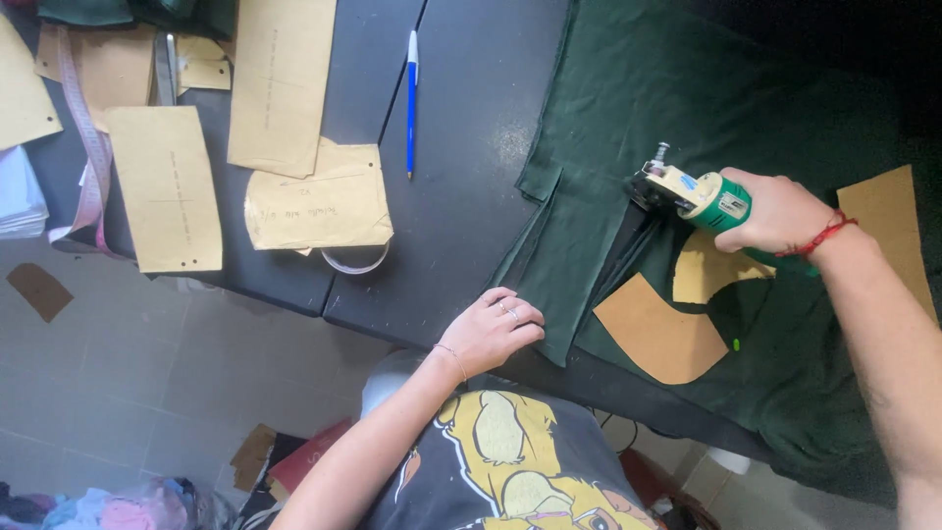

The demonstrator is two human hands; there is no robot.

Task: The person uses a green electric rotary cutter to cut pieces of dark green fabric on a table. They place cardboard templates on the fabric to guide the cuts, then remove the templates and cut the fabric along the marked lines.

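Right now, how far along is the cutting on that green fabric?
Done: brown paper patterns lie on the green fabric. In hand: the right hand grips the green electric cutter at the fabric's folded edge, and the left hand presses its corner. Left: no cut-out piece shows yet.

Rings and bracelet on left hand; red cord on right wrist.

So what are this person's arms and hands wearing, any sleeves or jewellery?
Both forearms are bare, no sleeves in view. The left hand has rings on two fingers and a thin bracelet at the wrist. The right hand has a red string bracelet around the wrist.
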